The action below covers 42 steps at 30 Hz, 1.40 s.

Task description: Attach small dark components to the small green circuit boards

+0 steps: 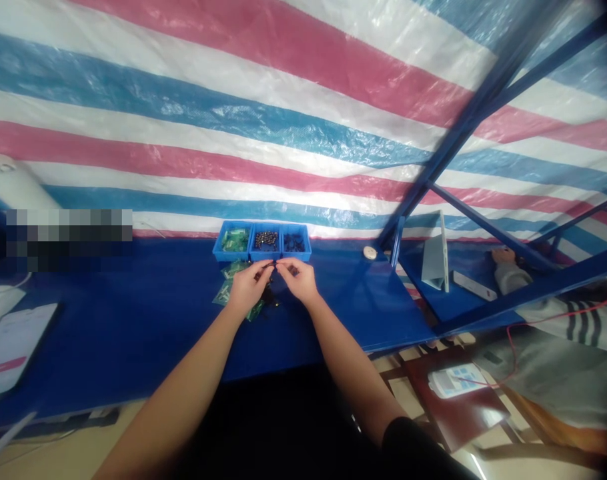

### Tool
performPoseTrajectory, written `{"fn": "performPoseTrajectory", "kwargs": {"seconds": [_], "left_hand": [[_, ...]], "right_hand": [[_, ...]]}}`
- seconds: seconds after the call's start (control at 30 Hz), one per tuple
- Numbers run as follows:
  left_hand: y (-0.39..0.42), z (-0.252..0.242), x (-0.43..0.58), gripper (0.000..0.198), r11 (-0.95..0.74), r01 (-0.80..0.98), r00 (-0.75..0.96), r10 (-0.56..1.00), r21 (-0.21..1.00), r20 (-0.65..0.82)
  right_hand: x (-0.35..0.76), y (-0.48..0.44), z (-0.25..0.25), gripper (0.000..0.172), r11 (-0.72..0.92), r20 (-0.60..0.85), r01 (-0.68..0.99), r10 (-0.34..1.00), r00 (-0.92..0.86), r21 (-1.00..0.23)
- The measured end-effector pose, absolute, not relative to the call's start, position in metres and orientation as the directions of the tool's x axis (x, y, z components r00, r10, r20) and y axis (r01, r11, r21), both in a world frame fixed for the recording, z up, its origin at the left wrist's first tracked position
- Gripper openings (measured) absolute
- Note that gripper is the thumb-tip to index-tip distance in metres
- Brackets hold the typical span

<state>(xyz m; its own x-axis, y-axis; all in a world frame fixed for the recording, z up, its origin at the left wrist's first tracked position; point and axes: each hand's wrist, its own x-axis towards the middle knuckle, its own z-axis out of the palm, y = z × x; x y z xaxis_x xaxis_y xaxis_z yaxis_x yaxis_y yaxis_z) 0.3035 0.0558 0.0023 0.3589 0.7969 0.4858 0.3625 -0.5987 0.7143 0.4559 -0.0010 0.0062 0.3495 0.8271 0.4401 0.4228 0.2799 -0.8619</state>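
Note:
My left hand (249,285) and my right hand (297,279) meet over the blue table, fingers pinched close together. Between the fingertips is a small dark piece, too small to name. Just beyond them stand three joined blue bins: the left bin (216,252) holds green pieces in clear wrapping, the middle bin (256,256) small brass-and-black parts, the right bin (303,256) dark parts. Green packets (222,292) lie under and beside my left hand. Some small black parts (269,300) lie on the table between my wrists.
A round whitish object (369,253) sits right of the bins. A blue metal frame (453,147) rises at the table's right end. Past it are a tablet on a stand (436,257) and another person's sleeve (513,277). A tablet-like device (18,343) lies at left.

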Motion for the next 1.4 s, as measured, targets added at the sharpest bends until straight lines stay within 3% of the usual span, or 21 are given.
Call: {"fn": "performPoseTrajectory", "kwargs": {"seconds": [0.2,0.33,0.5,0.57,0.67,0.93,1.13,1.4], "left_hand": [[0.055,0.004,0.303,0.034,-0.601,0.389,0.351,0.798,0.698,0.490],[0.055,0.004,0.302,0.031,-0.609,0.394,0.356,0.791,0.688,0.497],[0.055,0.004,0.302,0.030,-0.612,0.388,0.355,0.789,0.689,0.502],[0.055,0.004,0.302,0.030,-0.606,0.395,0.349,0.794,0.691,0.497],[0.055,0.004,0.301,0.030,-0.592,0.406,0.343,0.805,0.697,0.484],[0.054,0.007,0.301,0.028,-0.598,0.397,0.359,0.799,0.696,0.482],[0.054,0.006,0.301,0.028,-0.600,0.407,0.359,0.798,0.688,0.484],[0.056,0.003,0.302,0.030,-0.613,0.379,0.406,0.784,0.694,0.470]], "right_hand": [[0.473,-0.001,0.003,0.038,0.197,0.586,0.588,0.542,0.602,-0.785],[0.488,0.010,0.005,0.042,0.063,0.501,0.613,0.644,0.578,-0.788],[0.489,0.007,0.008,0.030,0.197,0.411,0.537,0.856,0.313,-0.820],[0.487,-0.001,0.012,0.025,0.260,0.328,0.491,0.943,0.057,-0.831],[0.487,-0.010,0.018,0.024,0.301,0.185,0.531,0.947,-0.261,-0.792],[0.484,-0.008,0.019,0.023,0.429,0.185,0.588,0.884,-0.429,-0.685],[0.482,-0.007,0.013,0.015,0.333,0.182,0.549,0.933,-0.312,-0.766],[0.472,0.000,0.007,0.020,0.343,0.364,0.386,0.931,-0.021,-0.856]]}}
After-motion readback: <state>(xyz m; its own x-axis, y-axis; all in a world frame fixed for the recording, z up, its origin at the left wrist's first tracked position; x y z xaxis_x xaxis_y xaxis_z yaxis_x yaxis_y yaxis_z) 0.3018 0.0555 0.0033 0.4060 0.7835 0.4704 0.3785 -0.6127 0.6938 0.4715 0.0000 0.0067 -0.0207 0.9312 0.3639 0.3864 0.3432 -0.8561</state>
